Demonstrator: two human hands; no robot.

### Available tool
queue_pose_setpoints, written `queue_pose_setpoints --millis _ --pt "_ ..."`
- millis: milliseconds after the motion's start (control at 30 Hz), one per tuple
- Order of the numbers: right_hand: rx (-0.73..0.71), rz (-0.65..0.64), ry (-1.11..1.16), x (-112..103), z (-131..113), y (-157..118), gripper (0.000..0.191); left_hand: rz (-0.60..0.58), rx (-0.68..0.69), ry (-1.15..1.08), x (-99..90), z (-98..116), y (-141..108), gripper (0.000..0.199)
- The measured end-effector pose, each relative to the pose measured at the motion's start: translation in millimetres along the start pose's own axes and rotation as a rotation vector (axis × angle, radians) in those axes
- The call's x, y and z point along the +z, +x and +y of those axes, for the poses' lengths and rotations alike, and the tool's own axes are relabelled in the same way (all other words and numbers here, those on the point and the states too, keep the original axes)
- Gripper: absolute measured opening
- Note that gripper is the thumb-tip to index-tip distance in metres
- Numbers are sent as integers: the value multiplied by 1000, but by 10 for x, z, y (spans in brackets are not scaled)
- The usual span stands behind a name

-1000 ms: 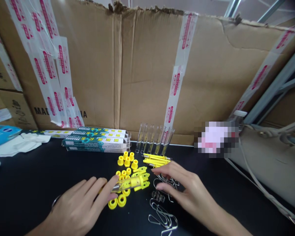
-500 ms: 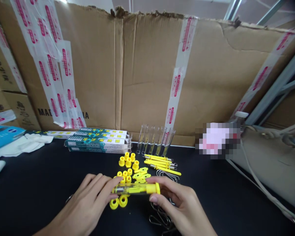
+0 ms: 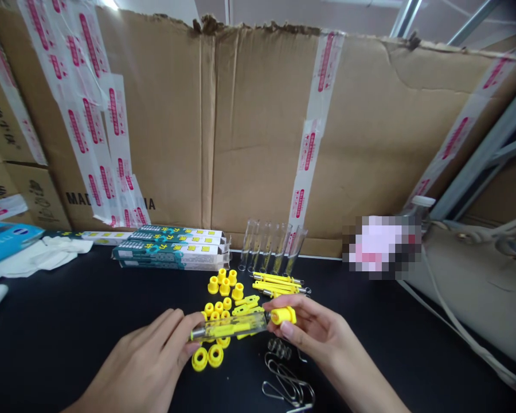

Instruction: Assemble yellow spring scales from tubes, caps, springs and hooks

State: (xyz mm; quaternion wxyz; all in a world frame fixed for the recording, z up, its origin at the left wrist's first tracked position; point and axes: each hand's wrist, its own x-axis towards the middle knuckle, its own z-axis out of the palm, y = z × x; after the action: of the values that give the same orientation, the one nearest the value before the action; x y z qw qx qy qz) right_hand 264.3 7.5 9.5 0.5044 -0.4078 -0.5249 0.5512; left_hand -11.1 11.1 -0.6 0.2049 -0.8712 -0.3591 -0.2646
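Note:
My left hand (image 3: 150,355) is closed on the left end of a clear plastic tube (image 3: 258,322), which has a yellow strip inside. Between thumb and fingers, my right hand (image 3: 316,330) pinches a yellow cap (image 3: 285,315) just off the tube's right end. A bit of metal spring shows between cap and tube. Beneath and behind the tube lie several yellow rings (image 3: 215,355), yellow flat tabs (image 3: 247,301) and yellow collars (image 3: 225,287). Silver wire hooks (image 3: 289,384) and coiled springs (image 3: 279,347) rest below my right hand.
Several clear tubes (image 3: 266,246) stand upright at the back, with yellow rods (image 3: 279,281) lying before them. Printed boxes (image 3: 172,255) are stacked to their left. A large cardboard box (image 3: 262,143) walls off the back. At right sit a bottle (image 3: 420,209) and a beige bag (image 3: 473,298).
The yellow cap has come out of the tube's right end as my right hand moved right and slightly up. My left hand keeps hold of the tube, now tilted slightly.

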Motion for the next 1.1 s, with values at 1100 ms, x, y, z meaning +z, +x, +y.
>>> queue_pose_setpoints --millis 1100 --pt "-316 -74 -977 -2 -190 -111 12 179 105 -200 -88 191 56 44"
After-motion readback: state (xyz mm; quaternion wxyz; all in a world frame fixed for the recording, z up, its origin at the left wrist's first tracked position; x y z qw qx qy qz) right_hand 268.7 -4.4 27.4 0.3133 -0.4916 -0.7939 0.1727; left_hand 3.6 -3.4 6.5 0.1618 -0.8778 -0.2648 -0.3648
